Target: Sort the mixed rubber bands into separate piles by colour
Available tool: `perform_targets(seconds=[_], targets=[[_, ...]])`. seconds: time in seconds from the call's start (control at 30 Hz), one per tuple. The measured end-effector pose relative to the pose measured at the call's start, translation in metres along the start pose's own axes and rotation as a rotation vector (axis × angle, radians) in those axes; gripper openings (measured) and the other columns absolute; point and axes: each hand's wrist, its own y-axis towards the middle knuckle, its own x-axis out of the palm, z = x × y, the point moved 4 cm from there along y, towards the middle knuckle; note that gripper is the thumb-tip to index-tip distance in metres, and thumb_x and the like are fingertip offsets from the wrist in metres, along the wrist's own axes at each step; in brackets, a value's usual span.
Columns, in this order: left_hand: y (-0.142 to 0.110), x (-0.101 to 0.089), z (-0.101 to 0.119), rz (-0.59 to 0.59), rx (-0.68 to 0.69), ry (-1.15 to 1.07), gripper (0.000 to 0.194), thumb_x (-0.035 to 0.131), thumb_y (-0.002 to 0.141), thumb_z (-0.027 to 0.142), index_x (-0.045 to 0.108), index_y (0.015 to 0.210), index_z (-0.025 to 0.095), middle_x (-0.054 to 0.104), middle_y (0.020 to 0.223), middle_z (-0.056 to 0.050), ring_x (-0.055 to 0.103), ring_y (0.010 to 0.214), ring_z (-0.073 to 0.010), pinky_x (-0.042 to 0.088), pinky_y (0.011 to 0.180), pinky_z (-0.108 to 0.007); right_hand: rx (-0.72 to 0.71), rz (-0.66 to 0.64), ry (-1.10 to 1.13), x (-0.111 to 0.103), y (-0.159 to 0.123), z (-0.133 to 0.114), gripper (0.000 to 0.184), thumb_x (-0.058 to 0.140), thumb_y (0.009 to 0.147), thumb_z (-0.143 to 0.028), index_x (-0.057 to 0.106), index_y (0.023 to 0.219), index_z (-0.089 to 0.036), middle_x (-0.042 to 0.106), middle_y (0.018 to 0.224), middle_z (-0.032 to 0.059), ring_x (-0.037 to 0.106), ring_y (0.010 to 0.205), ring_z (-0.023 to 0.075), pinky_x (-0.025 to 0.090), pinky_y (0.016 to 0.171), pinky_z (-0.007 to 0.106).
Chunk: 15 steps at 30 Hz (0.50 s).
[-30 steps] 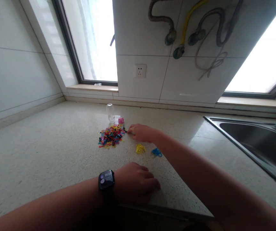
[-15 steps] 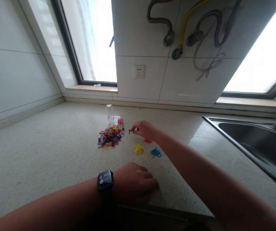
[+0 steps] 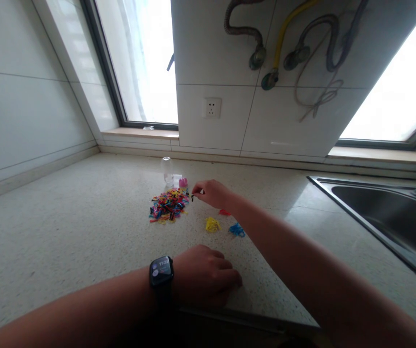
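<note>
My right hand (image 3: 211,192) reaches over the counter with thumb and forefinger pinched on a small black rubber band (image 3: 192,197). Just left of those fingertips lies a mixed heap of coloured rubber bands (image 3: 168,207). Below my right forearm are separate small piles: yellow rubber bands (image 3: 213,224), blue rubber bands (image 3: 237,230) and red rubber bands (image 3: 224,211), the red partly covered by the wrist. My left hand (image 3: 208,274), wearing a black watch (image 3: 161,270) on the wrist, rests at the counter's front edge, fingers curled together, nothing visible in them.
Behind the heap stand a clear plastic jar (image 3: 168,173) and a pink cap (image 3: 183,182). A steel sink (image 3: 371,208) is set into the speckled counter (image 3: 95,241) at the right. The tiled wall at the back carries a socket (image 3: 213,108) and hoses.
My right hand has shifted slightly left, bringing the black rubber band closer to the mixed heap. The left hand stays resting. The view has moved a little.
</note>
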Motion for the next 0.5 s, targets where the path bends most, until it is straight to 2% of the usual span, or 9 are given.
perform_targets(seconds=[0.27,0.5], targets=[[0.0003,-0.0001,0.0003,0.000,-0.012,0.015,0.020,0.055,0.091,0.028,0.059,0.110,0.023,0.069,0.086,-0.001,0.064,0.075,-0.0181,0.047,0.063,-0.031,0.034,-0.005,0.011,0.0010,0.0078,-0.0072,0.017,0.062,0.088,-0.025,0.075,0.098,-0.022,0.077,0.095,0.0034,0.069,0.086,0.0162,0.045,0.075,0.022],[-0.0009,0.0005,0.0001,0.005,-0.014,0.007,0.021,0.055,0.091,0.028,0.059,0.112,0.023,0.069,0.087,-0.001,0.064,0.077,-0.0184,0.046,0.063,-0.031,0.031,0.015,0.071,-0.0045,0.0023,-0.0015,0.016,0.063,0.087,-0.023,0.075,0.096,-0.020,0.077,0.092,0.0037,0.067,0.080,0.0147,0.044,0.071,0.022]])
